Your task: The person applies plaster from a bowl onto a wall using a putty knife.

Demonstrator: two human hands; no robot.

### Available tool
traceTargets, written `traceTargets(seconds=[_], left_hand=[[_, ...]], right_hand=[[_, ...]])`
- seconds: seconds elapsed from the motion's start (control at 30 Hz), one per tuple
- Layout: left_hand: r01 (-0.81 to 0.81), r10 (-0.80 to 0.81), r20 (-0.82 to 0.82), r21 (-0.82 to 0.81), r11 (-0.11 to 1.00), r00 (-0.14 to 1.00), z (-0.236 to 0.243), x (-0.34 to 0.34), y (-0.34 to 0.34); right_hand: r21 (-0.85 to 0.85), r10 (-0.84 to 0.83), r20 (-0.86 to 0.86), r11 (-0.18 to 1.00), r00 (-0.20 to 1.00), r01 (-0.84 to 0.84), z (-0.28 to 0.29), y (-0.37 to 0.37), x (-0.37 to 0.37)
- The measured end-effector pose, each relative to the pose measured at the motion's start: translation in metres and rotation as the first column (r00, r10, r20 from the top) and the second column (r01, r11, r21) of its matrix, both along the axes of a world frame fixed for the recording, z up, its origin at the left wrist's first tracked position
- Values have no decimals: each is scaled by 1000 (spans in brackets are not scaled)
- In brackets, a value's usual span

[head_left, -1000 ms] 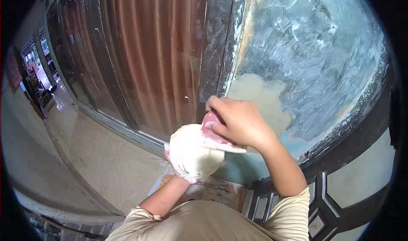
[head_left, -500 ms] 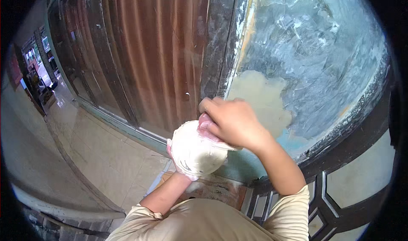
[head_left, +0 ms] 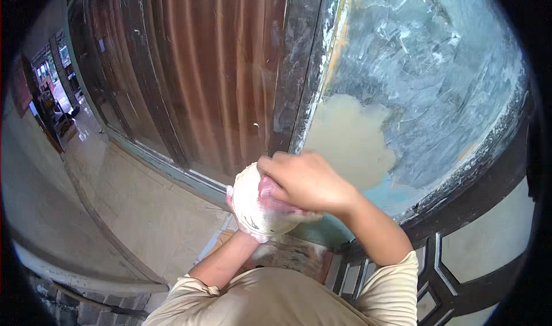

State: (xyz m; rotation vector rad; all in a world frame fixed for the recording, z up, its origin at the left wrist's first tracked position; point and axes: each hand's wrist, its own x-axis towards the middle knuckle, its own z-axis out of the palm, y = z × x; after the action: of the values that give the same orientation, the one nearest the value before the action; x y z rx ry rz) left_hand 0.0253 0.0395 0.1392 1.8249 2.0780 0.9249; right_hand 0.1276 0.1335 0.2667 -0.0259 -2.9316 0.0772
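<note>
A: What does the right hand (head_left: 307, 182) have?
B: It is closed around a pink tool (head_left: 267, 191), fingers bent over it, over the right part of a round container (head_left: 244, 202). The left hand (head_left: 240, 225) grips that container at its left and lower edge, with pale smears on the fingers.

A: And how much is covered so far?
B: Pale paste shows in the container. Beyond it and to its right, a smooth beige patch (head_left: 351, 142) lies on the blue-grey wall (head_left: 448, 107). I judge only that lower portion coated; farther up and right from the container, the wall is streaky, scuffed and without that beige layer, so most of it seems uncoated.

A: What about the window?
B: The pane with brown curtains (head_left: 201, 84) stands beyond the container and to its left, and I see no beige coat on it.

A: What can't you make out?
B: The tool's lower edge is blurred, and the right hand hides much of its grip. The left palm is out of sight under the container, so is the paste's depth. Whether the patch is wet, I can't tell. The wall's top is cut off.
</note>
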Motion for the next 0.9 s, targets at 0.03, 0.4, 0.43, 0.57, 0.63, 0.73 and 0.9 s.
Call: traceTargets(seconds=[0.03, 0.4, 0.43, 0.57, 0.63, 0.73, 0.9], left_hand=[[-8, 8, -8, 26, 1000, 1000, -3, 2, -4], [73, -223, 437, 333, 940, 871, -29, 7, -9], [123, -449, 782, 442, 888, 432, -42, 4, -8], [74, -173, 618, 183, 980, 767, -35, 9, -9], [85, -359, 868, 352, 932, 342, -50, 4, -6], [4, -438, 678, 544, 839, -590, -44, 8, -14], [-33, -399, 747, 453, 891, -532, -56, 12, -13]], right_hand=[[11, -48, -51, 999, 998, 49, 3, 3, 0], [52, -132, -180, 988, 975, 143, 23, 20, 10], [5, -62, -233, 998, 971, 65, 27, 21, 11], [-118, 5, -242, 992, 970, -35, 26, 26, 24], [-162, -6, -185, 987, 983, -24, 24, 27, 33], [-184, -14, -160, 983, 987, -16, 10, 38, 49], [-137, -7, -155, 991, 988, -15, -8, 54, 74]])
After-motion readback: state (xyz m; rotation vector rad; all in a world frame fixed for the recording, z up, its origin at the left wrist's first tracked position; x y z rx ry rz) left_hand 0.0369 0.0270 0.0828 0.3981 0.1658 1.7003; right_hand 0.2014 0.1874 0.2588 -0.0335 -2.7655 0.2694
